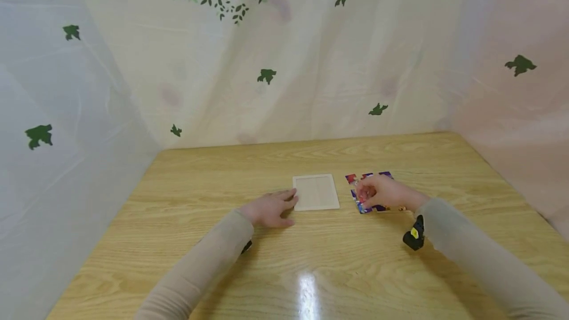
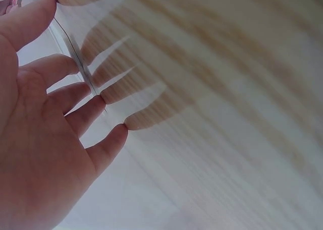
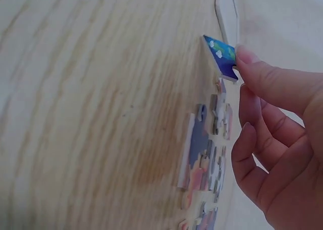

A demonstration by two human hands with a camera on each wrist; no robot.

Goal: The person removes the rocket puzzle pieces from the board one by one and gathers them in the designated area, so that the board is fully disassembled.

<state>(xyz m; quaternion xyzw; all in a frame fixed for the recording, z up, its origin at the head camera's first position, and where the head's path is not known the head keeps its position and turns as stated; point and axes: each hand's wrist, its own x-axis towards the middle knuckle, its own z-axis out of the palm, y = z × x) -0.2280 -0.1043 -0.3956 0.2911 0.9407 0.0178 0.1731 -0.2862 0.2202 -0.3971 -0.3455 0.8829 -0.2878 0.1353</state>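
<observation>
A square pale wooden puzzle tray (image 1: 316, 192) lies flat on the table. My left hand (image 1: 271, 209) rests at its left edge, fingers loosely extended; in the left wrist view the fingertips meet the tray's rim (image 2: 75, 51) and the tabletop. To the right of the tray, my right hand (image 1: 386, 191) is over a group of colourful jigsaw pieces (image 1: 386, 175). Between thumb and fingers it pinches a blue corner jigsaw piece (image 3: 221, 57), tilted up off the table in the right wrist view. That hand hides part of the group in the head view.
The wood-grain table (image 1: 213, 172) extends around the tray and pieces. Pale curtains (image 1: 302, 102) with green leaf and bird prints stand behind it and at both sides. A black wrist camera (image 1: 414, 235) hangs under the right sleeve.
</observation>
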